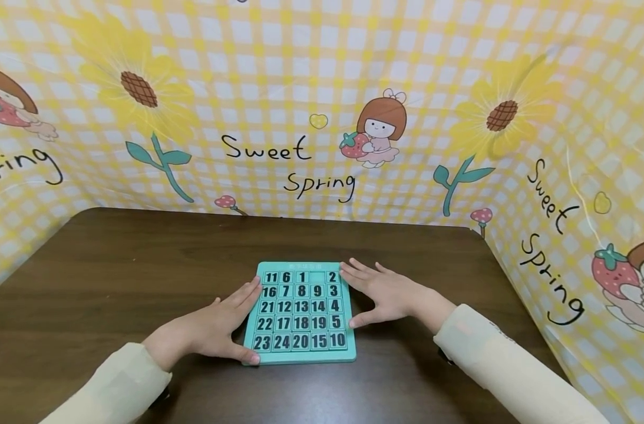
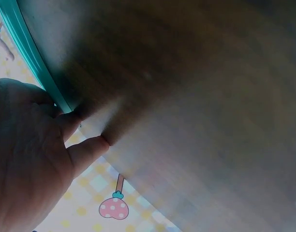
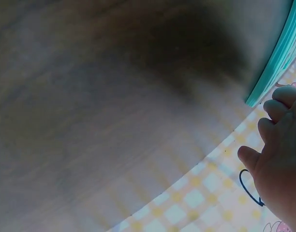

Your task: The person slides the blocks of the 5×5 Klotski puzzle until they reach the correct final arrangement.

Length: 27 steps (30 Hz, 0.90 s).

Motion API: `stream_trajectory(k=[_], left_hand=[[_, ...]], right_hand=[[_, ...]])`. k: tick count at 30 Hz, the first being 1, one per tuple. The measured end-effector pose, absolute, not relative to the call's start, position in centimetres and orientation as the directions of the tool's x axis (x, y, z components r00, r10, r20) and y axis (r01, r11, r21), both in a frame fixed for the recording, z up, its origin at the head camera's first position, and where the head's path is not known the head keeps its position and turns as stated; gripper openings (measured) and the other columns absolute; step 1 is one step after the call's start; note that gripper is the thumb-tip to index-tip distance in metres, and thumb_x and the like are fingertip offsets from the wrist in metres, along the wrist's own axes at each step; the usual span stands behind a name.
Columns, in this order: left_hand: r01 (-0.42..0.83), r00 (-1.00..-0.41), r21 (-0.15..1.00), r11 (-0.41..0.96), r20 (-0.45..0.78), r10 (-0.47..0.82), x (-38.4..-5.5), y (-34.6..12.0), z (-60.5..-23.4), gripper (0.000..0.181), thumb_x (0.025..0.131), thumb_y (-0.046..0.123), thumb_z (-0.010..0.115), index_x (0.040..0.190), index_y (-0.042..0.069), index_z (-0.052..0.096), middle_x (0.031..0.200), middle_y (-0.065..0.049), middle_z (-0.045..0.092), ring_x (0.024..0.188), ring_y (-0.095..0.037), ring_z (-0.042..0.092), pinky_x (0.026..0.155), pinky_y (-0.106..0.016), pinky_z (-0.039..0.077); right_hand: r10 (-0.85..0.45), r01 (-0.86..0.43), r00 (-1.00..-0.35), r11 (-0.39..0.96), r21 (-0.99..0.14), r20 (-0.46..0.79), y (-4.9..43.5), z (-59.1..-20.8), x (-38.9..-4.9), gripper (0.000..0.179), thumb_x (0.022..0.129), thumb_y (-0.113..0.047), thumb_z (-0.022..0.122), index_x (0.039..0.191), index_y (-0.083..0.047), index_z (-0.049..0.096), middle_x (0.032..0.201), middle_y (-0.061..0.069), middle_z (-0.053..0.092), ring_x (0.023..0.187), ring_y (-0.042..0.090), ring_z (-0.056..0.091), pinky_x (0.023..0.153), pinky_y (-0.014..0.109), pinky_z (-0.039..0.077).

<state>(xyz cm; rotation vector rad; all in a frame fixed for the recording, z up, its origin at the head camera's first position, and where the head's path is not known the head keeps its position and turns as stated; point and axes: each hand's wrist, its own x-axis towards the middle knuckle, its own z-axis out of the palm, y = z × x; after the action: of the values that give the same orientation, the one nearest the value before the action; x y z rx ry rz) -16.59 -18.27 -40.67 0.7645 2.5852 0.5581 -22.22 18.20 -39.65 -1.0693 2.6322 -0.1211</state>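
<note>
A teal number slide puzzle (image 1: 300, 357) lies flat on the table, its black-numbered tiles in five rows. The top row reads 11, 6, 1, a gap, then 2; the bottom row reads 23, 24, 20, 15, 10. My left hand (image 1: 210, 328) rests against the puzzle's left side, fingers along the edge and thumb at the near left corner. On the opposite side, my right hand (image 1: 387, 294) touches the right edge with spread, fairly straight fingers. Both wrist views show the teal side wall (image 2: 34, 60) close to the fingers.
The dark brown wooden table (image 1: 157, 259) surrounds the puzzle. A yellow checked cloth (image 1: 279, 76) with flowers and lettering hangs behind the table and along its sides.
</note>
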Motion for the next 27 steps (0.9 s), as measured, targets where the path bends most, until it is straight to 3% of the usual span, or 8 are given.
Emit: stream_trajectory(k=[27], left_hand=[[0.422, -0.779, 0.473, 0.773, -0.247, 0.577, -16.5, -18.2, -40.6, 0.132, 0.071, 0.071, 0.074, 0.160, 0.004, 0.004, 0.169, -0.013, -0.005, 0.154, -0.039, 0.008, 0.109, -0.077, 0.017]], right_hand=[[-0.740, -0.712, -0.634, 0.672, -0.205, -0.226, 15.9, -39.9, -21.6, 0.100, 0.088, -0.075, 0.050, 0.161, -0.016, 0.014, 0.169, 0.000, 0.006, 0.157, 0.022, 0.002, 0.121, 0.063, 0.013]])
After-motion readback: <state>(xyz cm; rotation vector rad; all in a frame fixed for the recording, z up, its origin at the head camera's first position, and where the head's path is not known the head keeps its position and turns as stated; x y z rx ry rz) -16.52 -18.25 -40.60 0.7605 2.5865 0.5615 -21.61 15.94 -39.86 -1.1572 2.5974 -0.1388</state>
